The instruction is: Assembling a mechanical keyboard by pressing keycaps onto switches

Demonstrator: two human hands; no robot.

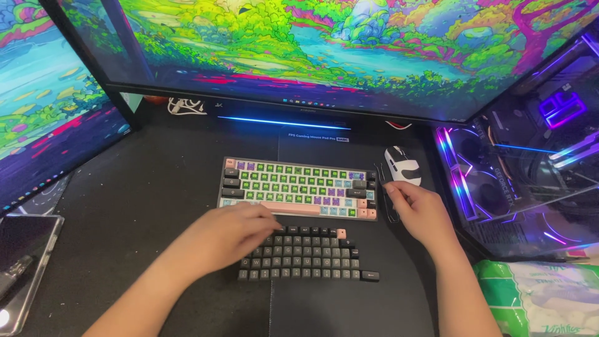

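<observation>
two bare hands are working over a dark desk mat (156,206), seen from a head camera looking down. the left hand (234,232) is resting palm down on the upper left corner of a set of black keycaps (306,254), laid out in rows like a keyboard just near of centre; its fingers are lying close together and curling down onto the caps, fingertips touching the top row. one pink keycap (341,233) is sitting at the far right of that top row. the right hand (419,211) is lying to the right, its thumb and forefinger pinching a thin wire keycap puller (388,198) that is stretching along the mat beside the keyboard's right edge. a compact keyboard (298,187) with green, purple, grey and pink caps is sitting just beyond the black set, nearly touching it. a white and black mouse (403,166) is lying just far of the right hand. a wide monitor (349,50) showing a bright cartoon landscape is filling the far side, a second monitor (43,106) is standing at the left, and a glowing glass computer case (530,162) is standing at the right. a green and white packet (543,299) is lying near right.
</observation>
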